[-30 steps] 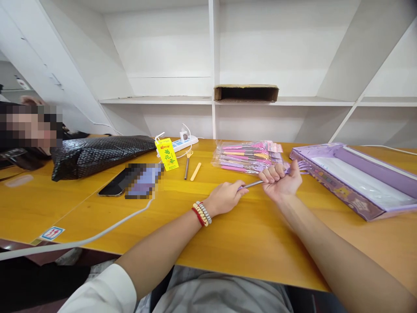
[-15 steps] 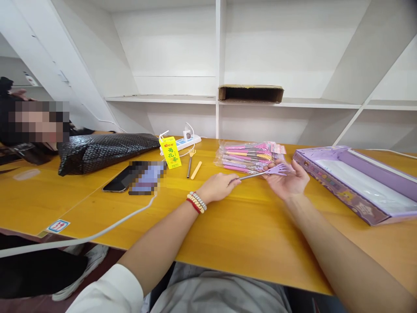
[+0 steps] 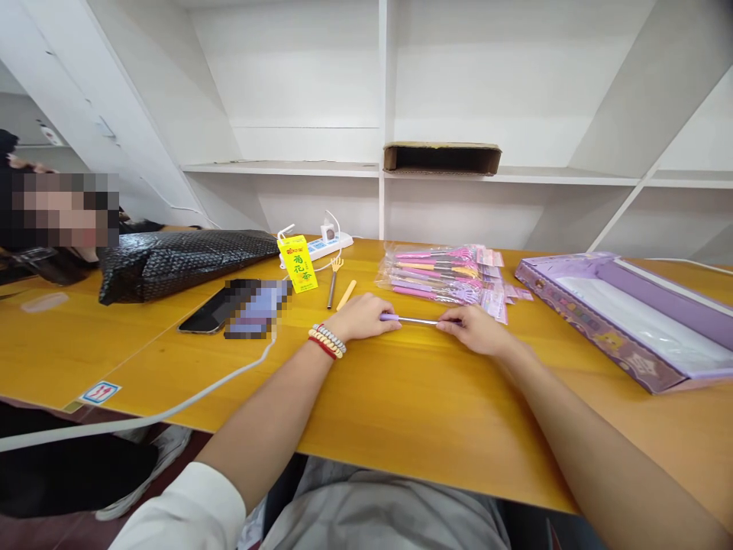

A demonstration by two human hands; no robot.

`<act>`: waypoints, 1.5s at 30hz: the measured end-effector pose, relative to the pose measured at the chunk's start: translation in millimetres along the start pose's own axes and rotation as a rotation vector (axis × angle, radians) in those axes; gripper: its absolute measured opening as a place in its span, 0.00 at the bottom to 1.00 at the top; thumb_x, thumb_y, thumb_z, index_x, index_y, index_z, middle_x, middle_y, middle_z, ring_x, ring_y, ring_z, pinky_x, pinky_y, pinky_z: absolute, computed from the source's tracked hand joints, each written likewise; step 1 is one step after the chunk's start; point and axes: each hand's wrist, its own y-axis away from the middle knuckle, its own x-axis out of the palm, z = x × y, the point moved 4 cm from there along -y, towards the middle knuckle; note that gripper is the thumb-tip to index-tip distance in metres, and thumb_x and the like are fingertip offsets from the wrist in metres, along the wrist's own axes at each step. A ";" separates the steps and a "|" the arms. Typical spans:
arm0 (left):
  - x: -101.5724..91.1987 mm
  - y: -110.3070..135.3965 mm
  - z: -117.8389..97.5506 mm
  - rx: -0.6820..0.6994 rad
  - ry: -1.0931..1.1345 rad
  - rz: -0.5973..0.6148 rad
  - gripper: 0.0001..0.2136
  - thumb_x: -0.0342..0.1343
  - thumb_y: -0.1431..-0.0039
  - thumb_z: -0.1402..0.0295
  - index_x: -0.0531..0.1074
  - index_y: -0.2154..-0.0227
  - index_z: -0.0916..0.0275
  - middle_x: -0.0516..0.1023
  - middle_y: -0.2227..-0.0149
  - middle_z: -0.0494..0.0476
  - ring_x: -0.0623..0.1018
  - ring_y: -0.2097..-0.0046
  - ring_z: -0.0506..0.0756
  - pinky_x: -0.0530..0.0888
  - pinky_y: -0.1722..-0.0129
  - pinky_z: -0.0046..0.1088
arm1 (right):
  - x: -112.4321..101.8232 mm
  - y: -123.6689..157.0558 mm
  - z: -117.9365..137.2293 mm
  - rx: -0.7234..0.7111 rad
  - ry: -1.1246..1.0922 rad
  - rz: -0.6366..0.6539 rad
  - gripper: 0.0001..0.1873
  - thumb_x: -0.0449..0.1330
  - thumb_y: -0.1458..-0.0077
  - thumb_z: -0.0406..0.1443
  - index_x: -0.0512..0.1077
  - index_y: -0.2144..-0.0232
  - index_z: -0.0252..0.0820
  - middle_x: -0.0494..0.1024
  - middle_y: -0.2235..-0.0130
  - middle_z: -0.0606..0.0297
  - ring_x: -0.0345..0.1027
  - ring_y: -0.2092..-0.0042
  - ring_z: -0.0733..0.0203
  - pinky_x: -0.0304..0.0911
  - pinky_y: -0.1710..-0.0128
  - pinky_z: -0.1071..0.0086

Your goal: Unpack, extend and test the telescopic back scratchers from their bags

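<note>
A purple back scratcher with a thin metal rod (image 3: 419,321) stretches level between my hands, just above the table. My left hand (image 3: 366,316) is closed around its purple handle end. At the rod's other end, my right hand (image 3: 478,329) pinches it with thumb and fingers; that hand hides whatever lies beyond the rod, so the claw does not show. Behind my hands lie several pink, purple and yellow back scratchers in clear bags (image 3: 438,271). Beyond my left hand are a yellow claw on a metal rod (image 3: 333,283) and a separate yellow handle (image 3: 347,294).
An open purple display box (image 3: 615,340) stands at right. Toward the left are a yellow drink carton (image 3: 301,263), a power strip (image 3: 321,248), a phone (image 3: 211,309), a white cable (image 3: 217,391) and a black bubble bag (image 3: 188,261). Another person sits at far left. A cardboard box (image 3: 440,145) rests on the shelf.
My right hand has left the claw-end position and now pinches the rod, palm turned down. My left hand has shifted slightly left and grips a purple handle. The claw has gone out of sight.
</note>
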 end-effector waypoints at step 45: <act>-9.0 6.6 -20.4 0.082 -0.260 -0.083 0.22 0.38 0.40 0.51 0.71 0.68 0.62 0.76 0.67 0.60 0.75 0.64 0.57 0.64 0.64 0.32 | 2.1 6.2 12.5 0.213 -0.402 0.052 0.19 0.58 0.53 0.48 0.74 0.77 0.37 0.63 0.85 0.69 0.51 0.84 0.71 0.47 0.84 0.73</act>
